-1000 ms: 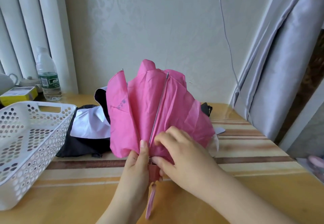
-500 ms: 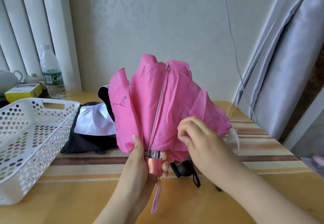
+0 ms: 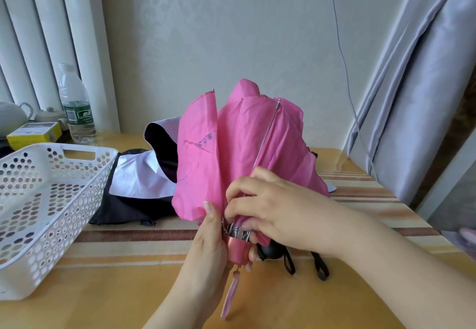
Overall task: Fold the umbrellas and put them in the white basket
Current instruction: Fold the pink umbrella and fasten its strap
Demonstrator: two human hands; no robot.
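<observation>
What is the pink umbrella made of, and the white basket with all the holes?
The pink umbrella canopy looks like thin, matte woven fabric, probably nylon or polyester: it creases and folds softly. Its thin rib looks like shiny metal. The white basket looks like smooth moulded plastic: stiff walls with neat round holes.

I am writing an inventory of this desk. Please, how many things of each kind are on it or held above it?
Umbrellas: 2 (pink umbrella, black and white umbrella)
Baskets: 1 (white basket)
Bottles: 1 (water bottle)
Boxes: 1 (yellow box)
Teapots: 2 (large teapot, small teapot)
Total: 7
</observation>
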